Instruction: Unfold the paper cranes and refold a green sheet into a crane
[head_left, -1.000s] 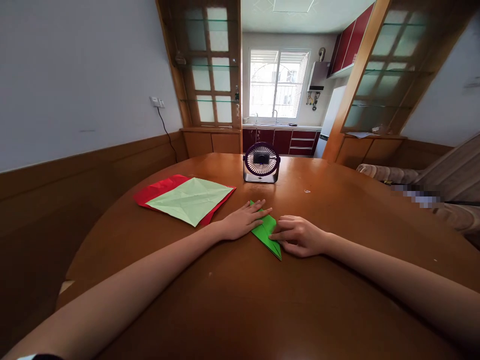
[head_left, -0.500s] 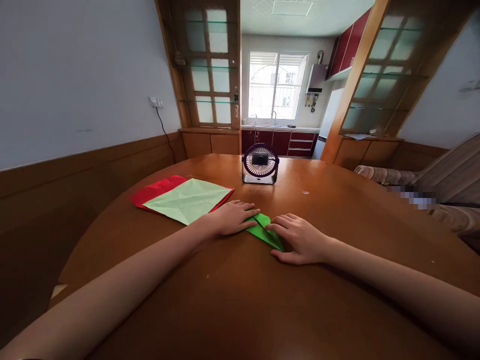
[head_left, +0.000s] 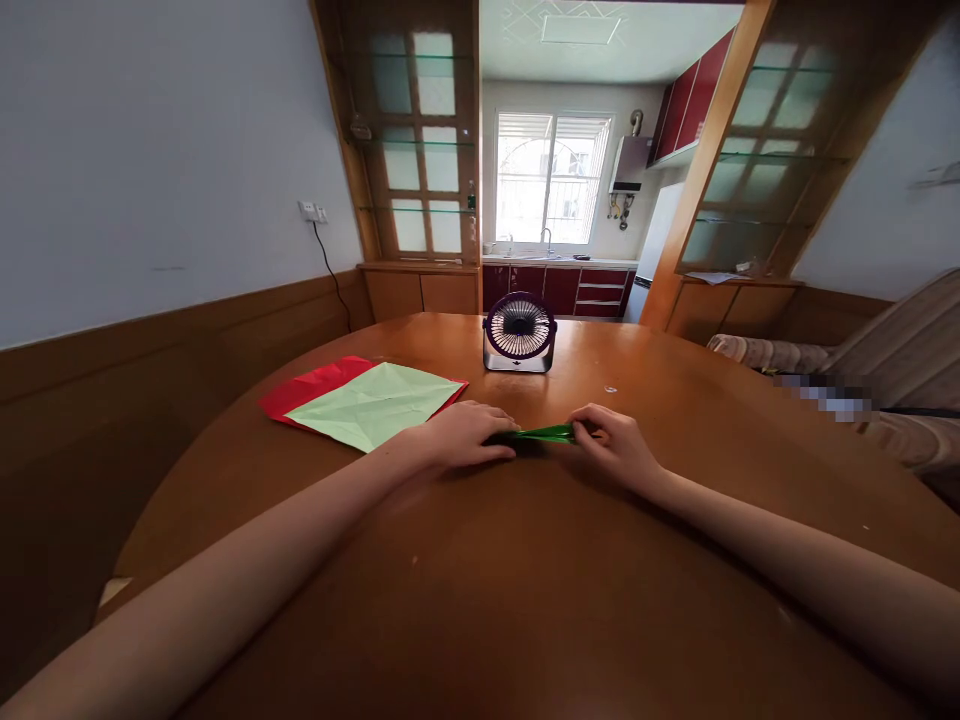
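Observation:
A folded piece of green paper spans the space between my two hands, its narrow edge turned toward me. It appears raised a little off the table, with a dark shadow under its left part. My left hand has the left end between thumb and fingers; that end is mostly hidden. At the right end, my right hand pinches the paper between thumb and fingertips. Left of my left hand lies a creased light green sheet on top of a red sheet.
A small dark purple desk fan stands beyond my hands on the brown wooden table. Its rounded edge curves around on both sides. A striped cushioned seat is at the right, and a wall with a socket at the left.
The green paper lay flat under my hands and now stands edge-on, lifted. My right hand has moved up and away and closed on its right end. My left hand has barely moved.

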